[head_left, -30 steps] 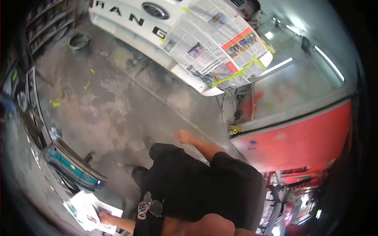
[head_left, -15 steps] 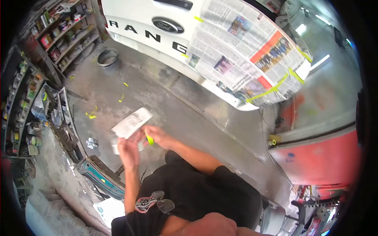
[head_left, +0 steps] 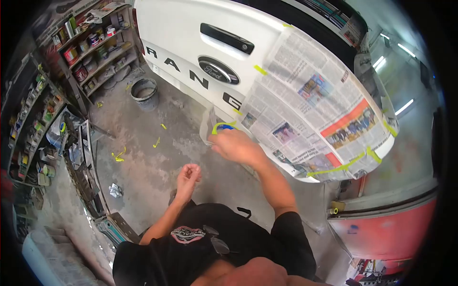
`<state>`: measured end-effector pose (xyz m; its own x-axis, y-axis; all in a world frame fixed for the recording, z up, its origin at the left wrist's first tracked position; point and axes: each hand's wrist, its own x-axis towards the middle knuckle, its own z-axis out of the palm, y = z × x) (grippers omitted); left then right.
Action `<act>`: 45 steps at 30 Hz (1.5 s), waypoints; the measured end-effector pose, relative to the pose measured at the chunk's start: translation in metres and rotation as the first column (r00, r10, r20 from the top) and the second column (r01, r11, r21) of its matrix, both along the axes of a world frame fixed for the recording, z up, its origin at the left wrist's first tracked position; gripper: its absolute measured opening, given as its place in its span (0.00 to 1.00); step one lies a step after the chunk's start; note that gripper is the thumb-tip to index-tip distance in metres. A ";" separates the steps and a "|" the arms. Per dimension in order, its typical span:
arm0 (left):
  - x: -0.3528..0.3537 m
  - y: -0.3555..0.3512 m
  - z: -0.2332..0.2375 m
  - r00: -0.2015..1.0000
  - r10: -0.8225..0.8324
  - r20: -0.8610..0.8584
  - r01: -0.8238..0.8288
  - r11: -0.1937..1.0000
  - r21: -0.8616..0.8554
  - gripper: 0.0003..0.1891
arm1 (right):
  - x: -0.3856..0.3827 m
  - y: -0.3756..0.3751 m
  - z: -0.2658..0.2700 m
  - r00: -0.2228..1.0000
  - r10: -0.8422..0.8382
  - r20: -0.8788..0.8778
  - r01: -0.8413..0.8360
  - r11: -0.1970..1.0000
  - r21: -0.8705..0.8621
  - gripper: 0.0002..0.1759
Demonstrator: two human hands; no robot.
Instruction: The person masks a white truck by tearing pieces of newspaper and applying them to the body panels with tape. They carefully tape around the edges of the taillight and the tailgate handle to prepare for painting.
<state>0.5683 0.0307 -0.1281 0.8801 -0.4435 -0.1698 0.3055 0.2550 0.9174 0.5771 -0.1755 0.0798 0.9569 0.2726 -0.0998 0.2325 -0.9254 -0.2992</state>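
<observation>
Right hand [head_left: 240,147] up at the lower edge of the white tailgate [head_left: 176,26], grip closed on a yellow-green tape roll [head_left: 218,127]. Roll sits at the fingertips, on the far side of the hand, blue part showing inside the yellow-green rim; fingers cover the rest of it. Loose paper piece [head_left: 207,126] right beside the roll, on its left, partly behind roll and hand; can't tell if the fingers pinch it too.

Left hand [head_left: 189,180] lower and to the left, over the floor [head_left: 179,131], apart from roll and paper. Its grip is drawn together, fingers curled in, thumb close to the fingertips; can't tell if something small is inside.

Newspaper sheets [head_left: 305,88] cover the right part of the tailgate, up and right of the right hand, with yellow-green tape strips [head_left: 341,168] along the lower edge. Oval badge [head_left: 218,70] and letters to the left of the sheets. Bucket [head_left: 144,93] on the floor, left of the tailgate, well apart from both hands.
</observation>
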 end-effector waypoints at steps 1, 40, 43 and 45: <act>0.016 -0.007 0.000 0.998 -0.010 0.060 0.009 1.000 0.011 0.10 | 0.013 0.002 0.005 0.999 0.006 -0.032 -0.008 0.998 -0.061 0.13; 0.492 -0.190 0.228 0.223 0.196 0.955 -0.247 0.959 -0.139 0.35 | 0.395 0.003 0.120 0.547 0.306 0.779 0.279 0.811 -0.515 0.38; 0.496 -0.191 0.226 0.574 0.339 0.745 -0.027 0.918 -0.396 0.29 | 0.421 -0.035 0.114 0.590 0.333 0.735 0.245 0.794 -0.556 0.39; 0.504 -0.186 0.218 0.694 0.444 0.567 -0.004 0.790 -0.613 0.25 | 0.425 -0.068 0.110 0.580 0.320 0.749 0.233 0.816 -0.529 0.40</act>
<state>1.0728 -0.1549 0.0897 0.7352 -0.0315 0.6772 -0.4493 0.7254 0.5215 1.0019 -0.2436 0.1900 0.6962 0.4806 0.5333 0.1522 -0.8248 0.5445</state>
